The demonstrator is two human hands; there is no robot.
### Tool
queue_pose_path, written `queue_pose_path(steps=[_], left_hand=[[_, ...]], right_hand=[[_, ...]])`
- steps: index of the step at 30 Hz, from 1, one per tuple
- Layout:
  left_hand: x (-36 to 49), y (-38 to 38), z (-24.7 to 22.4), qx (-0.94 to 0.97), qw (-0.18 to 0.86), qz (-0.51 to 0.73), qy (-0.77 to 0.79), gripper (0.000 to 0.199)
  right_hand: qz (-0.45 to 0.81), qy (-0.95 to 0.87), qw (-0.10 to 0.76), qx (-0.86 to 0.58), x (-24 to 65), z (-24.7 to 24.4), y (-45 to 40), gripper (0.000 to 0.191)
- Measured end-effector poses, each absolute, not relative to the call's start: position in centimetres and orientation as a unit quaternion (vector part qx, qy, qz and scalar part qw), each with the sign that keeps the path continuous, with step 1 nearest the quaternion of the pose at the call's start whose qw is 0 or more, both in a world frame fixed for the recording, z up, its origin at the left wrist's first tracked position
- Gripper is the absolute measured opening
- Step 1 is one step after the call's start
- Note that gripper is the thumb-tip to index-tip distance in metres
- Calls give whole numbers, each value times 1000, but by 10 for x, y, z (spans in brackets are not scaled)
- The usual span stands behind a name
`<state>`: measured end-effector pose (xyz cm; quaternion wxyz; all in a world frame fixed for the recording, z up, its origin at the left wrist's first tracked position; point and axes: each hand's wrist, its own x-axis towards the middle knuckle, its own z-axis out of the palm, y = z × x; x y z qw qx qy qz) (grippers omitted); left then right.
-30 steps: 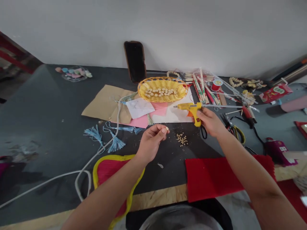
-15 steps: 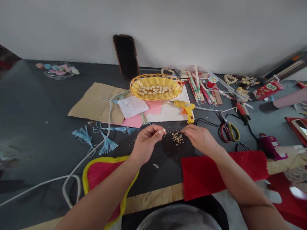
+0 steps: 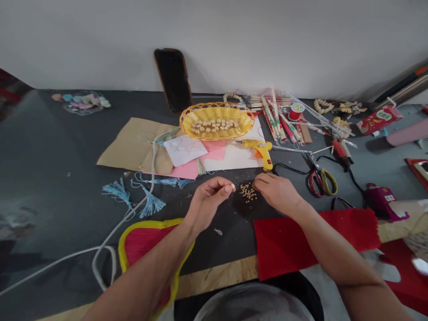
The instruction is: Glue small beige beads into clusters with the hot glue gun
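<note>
Between the thumb and forefinger of my left hand (image 3: 211, 199) is a small pale bead-like piece (image 3: 232, 186). My right hand (image 3: 274, 191) is at the right edge of a pile of tiny tan pieces (image 3: 248, 192), fingers pinched together; whatever they hold is hidden. Beyond both hands stands a yellow woven basket (image 3: 217, 133) with several small pale flower-like clusters (image 3: 214, 126) in it. A yellow glue gun (image 3: 262, 149) lies just past my right hand, its nozzle pointing left.
Scissors (image 3: 321, 178) lie right of my right hand, near a black cable. A red cloth (image 3: 281, 249) is under my right forearm. Blue tassels (image 3: 150, 203) and a white cord (image 3: 125, 219) lie left. A phone (image 3: 173, 80) leans on the wall. Wrapped sticks (image 3: 276, 118) lie behind.
My right hand has lowered its fingertips to the edge of the pile. My left hand still pinches the small piece, slightly closer to the pile. The camera view has shifted a little.
</note>
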<state>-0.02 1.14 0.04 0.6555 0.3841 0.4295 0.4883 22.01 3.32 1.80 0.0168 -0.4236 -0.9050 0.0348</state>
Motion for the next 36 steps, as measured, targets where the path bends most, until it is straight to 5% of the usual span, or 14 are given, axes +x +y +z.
queue_pose_path(steps=[6,9,36], left_hand=[[5,7,6,416,656,444,446,26],[6,5,7,428,656,430,448,28],[5,4,10,483,645,409,429,24]], right_hand=[[186,-827,327,-417,204,18,18,13],[230,-796,392,-400,193,22,10,9],[244,-789,420,-377,193,20,7,7]])
